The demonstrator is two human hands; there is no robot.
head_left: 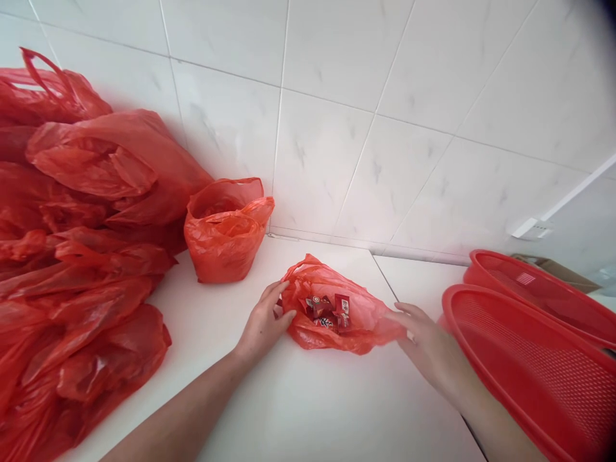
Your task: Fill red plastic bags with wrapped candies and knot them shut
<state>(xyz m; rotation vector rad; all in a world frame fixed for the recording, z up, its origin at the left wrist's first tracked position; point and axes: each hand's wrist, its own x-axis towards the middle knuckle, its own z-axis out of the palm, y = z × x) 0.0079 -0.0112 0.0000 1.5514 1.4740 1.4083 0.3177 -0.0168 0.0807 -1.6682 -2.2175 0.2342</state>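
In front of me a red plastic bag [370, 307] lies on the white table with its mouth spread wide. Several small wrapped packets [342, 311], dark red with white print, rest inside it. My left hand [266, 319] is closed on the bag's left rim, thumb on the near side and fingers on the far side. At the opposite end, my right hand [423, 340] pinches the bag's right corner between thumb and fingers. Some fingertips of both hands are hidden by the plastic.
A second red bag [226, 237] stands upright by the tiled wall [327, 154]. Many more red bags [96, 256] are heaped at the left. Two red mesh baskets [524, 346] occupy the right side. A seam crosses the white table [308, 404].
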